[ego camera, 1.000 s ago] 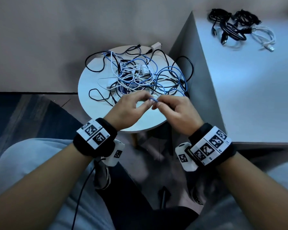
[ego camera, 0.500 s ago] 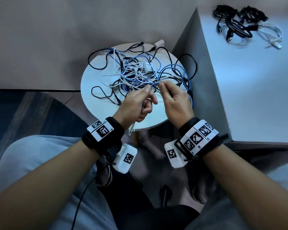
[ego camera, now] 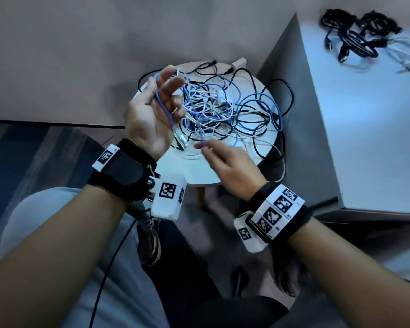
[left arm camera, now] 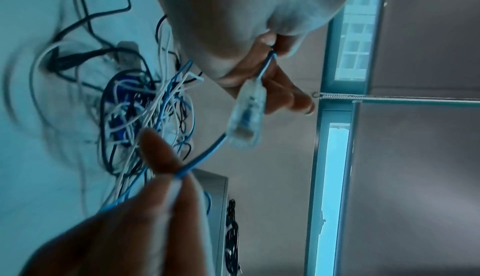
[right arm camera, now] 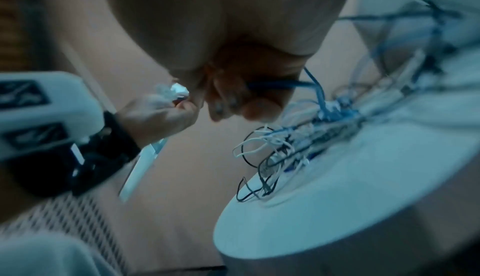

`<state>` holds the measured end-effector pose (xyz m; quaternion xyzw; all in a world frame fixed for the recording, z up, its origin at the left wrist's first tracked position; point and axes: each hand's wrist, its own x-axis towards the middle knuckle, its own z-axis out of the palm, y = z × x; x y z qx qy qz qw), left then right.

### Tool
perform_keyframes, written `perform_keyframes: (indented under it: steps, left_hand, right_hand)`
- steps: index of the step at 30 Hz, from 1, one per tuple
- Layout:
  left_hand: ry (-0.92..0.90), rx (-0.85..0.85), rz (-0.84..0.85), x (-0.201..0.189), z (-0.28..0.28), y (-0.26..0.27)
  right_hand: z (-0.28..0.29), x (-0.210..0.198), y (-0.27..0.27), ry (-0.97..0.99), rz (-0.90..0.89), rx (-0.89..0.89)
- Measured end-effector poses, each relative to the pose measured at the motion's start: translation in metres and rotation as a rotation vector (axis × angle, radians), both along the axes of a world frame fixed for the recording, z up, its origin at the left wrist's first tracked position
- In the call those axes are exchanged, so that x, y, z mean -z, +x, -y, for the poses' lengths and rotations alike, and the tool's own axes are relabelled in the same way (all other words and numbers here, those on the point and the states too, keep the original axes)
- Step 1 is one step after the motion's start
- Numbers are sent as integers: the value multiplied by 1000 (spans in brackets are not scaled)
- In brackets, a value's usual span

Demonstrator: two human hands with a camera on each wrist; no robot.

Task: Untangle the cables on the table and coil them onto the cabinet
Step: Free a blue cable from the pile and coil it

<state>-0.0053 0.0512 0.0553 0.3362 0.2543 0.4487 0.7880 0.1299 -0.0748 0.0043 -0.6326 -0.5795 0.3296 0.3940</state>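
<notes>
A thin blue cable runs across the raised left hand, palm turned up, above the round white table. The cable loops over the top of the left forefinger, crosses the palm and ends in a clear plastic plug hanging off the heel of the hand at 5 o'clock. In the left wrist view the same cable passes between thumb and finger near the palm, and the plug dangles free. The other left fingers are spread and nearly straight.

The right hand sits lower, at 4 o'clock from the left hand, pinching the blue cable between thumb and fingertips where it leads back into the tangle. The tangle is a loose heap of blue, white and black cables covering the far half of the table, with black loops spilling over the rim at 3 o'clock and 10 o'clock. The near part of the tabletop is bare.

The grey cabinet stands against the table at 3 o'clock, its corner edge close to the overhanging loops. Coiled black cables and a white one lie at its far end; the rest of its top is open surface.
</notes>
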Motion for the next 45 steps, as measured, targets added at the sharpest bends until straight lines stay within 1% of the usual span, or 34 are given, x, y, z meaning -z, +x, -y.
perform_keyframes:
  steps: [1,2,5,6,8,10,11,13,16,18,21,23,25,27,30,31,33,36,40,41,43,45]
  left_hand:
    - [38,0,-31,-1,-1,-4]
    - [88,16,-82,-1,-1,-8]
    - [256,115,-302,5,7,-9]
    - [322,165,-380,7,10,-7]
    - [492,261,-546,11,17,-2]
    - [629,355,-663,15,23,2]
    - [658,409,-676,16,26,4]
    - [650,515,-635,16,33,7]
    - [587,598,-597,11,32,10]
    - [546,647,-575,10,27,8]
    - [330,660,-397,11,20,4]
    - [265,659,-326,15,20,4]
    - [223,646,-285,18,23,5]
    - [223,635,-291,20,25,6]
    - [270,679,-349,22,27,10]
    - [263,694,-367,21,27,11]
    - [222,712,-388,18,26,13]
    - [170,671,-337,16,26,15]
    - [103,583,-183,13,19,12]
    - [78,568,-145,12,17,11]
    - [26,536,-68,9,10,7]
    - [-21,504,23,7,4,3]
  right_hand:
    - [2,-3,-2,2,166,-71]
    - [3,-8,-3,6,263,-123]
    - [5,-20,-3,11,408,-210]
    - [6,-24,-1,26,428,-221]
    - [7,-28,2,102,412,-200]
    - [7,-30,6,204,295,-117]
    - [7,-32,7,252,221,-75]
    - [6,-37,9,310,104,1]
    - [3,-41,15,405,20,104]
    - [-1,-41,20,435,-21,165]
    - [-6,-38,25,411,-67,160]
    - [-9,-35,27,384,-88,132]
    - [-12,-31,29,358,-65,125]
    - [-15,-27,32,313,-48,139]
    - [-14,-24,40,265,73,167]
    - [-13,-23,41,252,86,168]
    - [-12,-23,40,225,32,170]
    - [-14,-25,38,218,-72,192]
    - [-14,-25,43,141,-193,177]
    - [-13,-25,44,129,-200,172]
    - [-11,-26,47,126,-129,167]
    - [-10,-27,48,117,31,149]
